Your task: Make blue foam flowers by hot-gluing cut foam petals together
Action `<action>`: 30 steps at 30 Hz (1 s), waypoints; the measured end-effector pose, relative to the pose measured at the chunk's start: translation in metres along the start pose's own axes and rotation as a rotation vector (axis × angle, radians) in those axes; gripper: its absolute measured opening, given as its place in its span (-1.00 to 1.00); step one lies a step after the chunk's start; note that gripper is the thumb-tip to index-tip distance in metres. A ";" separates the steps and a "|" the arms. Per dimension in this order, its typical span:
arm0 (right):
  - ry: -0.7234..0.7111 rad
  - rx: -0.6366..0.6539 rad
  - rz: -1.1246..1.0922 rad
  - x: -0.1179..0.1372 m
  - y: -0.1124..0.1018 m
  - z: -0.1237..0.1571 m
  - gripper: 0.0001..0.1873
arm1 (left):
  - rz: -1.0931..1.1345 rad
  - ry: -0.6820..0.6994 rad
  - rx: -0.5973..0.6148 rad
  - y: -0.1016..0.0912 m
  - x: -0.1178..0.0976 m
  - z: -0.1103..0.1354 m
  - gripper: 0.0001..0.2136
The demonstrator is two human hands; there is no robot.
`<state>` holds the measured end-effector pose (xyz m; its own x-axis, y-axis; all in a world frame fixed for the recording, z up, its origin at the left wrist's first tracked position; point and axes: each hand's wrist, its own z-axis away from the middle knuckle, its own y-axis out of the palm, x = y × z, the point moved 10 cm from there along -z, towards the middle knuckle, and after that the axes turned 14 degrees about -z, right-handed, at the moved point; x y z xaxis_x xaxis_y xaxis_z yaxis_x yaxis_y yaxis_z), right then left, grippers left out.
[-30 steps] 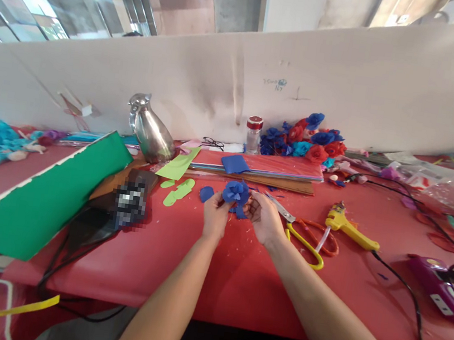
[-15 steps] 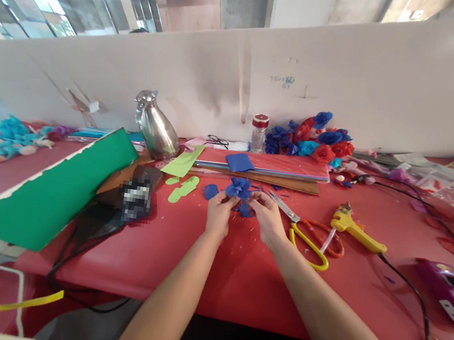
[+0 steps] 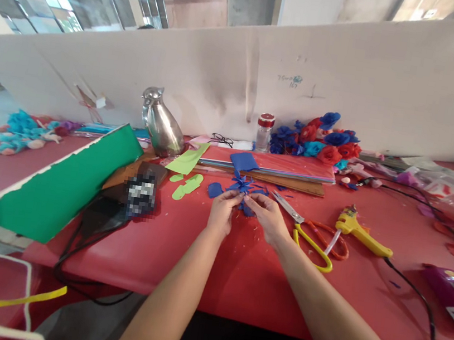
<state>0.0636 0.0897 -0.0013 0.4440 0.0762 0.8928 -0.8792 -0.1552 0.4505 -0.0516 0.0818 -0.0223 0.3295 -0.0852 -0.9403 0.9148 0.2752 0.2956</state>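
A blue paper flower [image 3: 241, 182] with pointed petals is pinched at its base between my two hands. My left hand [image 3: 223, 210] closes on it from the left, thumb and forefinger together. From the right, my right hand [image 3: 268, 216] grips the same base, and the fingertips of both hands nearly meet. Cut blue paper pieces [image 3: 214, 190] lie on the table around the hands. Large scissors [image 3: 306, 232] with yellow and orange handles rest just right of my right hand, beside a yellow hot glue gun [image 3: 362, 232].
Green paper pieces [image 3: 188, 186] and a steel jug [image 3: 161, 124] stand left. Stacked paper sheets [image 3: 295, 168], a red-lidded jar [image 3: 264, 133] and finished paper flowers [image 3: 324, 141] line the back. A green board [image 3: 64, 186] leans at left; a purple power strip [image 3: 452, 294] and cables are right.
The blue flower has tipped from facing upward with rounded petals showing to a side view with pointed petals. My fingertips have come closer together at its base. The camera view has shifted slightly.
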 end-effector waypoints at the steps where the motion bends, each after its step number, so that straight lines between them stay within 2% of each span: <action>1: 0.001 0.003 -0.007 0.001 0.000 0.000 -0.63 | -0.002 0.000 0.010 0.001 0.000 0.000 -0.77; 9: 0.002 -0.020 -0.005 -0.005 -0.005 -0.003 -0.65 | -0.021 0.007 0.010 -0.001 0.000 -0.002 -0.74; 17: 0.018 -0.010 -0.043 -0.004 -0.003 -0.002 -0.62 | -0.060 0.078 -0.022 -0.006 -0.004 -0.005 -0.72; 22: 0.028 0.006 -0.047 -0.003 0.000 -0.001 -0.60 | -0.140 0.151 -0.012 -0.005 -0.010 -0.005 -0.79; 30: 0.022 -0.022 -0.065 -0.006 -0.005 -0.003 -0.72 | -0.333 0.297 -0.016 -0.004 -0.023 -0.002 -0.80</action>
<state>0.0651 0.0928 -0.0089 0.4969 0.1070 0.8612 -0.8521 -0.1280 0.5075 -0.0628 0.0847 -0.0026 -0.0664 0.1059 -0.9922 0.9551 0.2946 -0.0325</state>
